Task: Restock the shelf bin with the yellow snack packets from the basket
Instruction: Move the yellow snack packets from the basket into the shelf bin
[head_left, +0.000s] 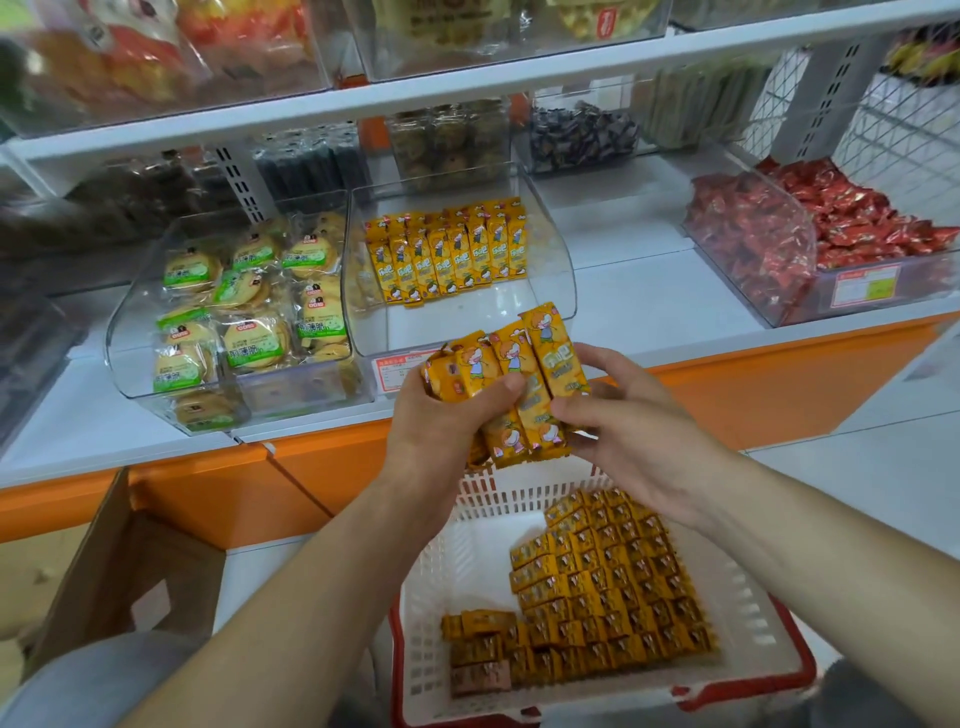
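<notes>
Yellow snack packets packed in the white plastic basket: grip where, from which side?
Likely from above: yellow snack packets stand on end in tight rows. Clamp one row's outer ends, starting beside the white plastic basket's bare left floor.

Held snack packets (511, 364): yellow-orange, printed with a cartoon child in blue and green. Same yellow on the row in the clear shelf bin (558, 291). White lattice basket (457, 561), red rim. White shelf (649, 312), orange front edge. Left: biscuit packs (249, 312), green-and-white labels. Right: sweets (753, 234), red wrappers. Brown cardboard box (130, 571), near left.
</notes>
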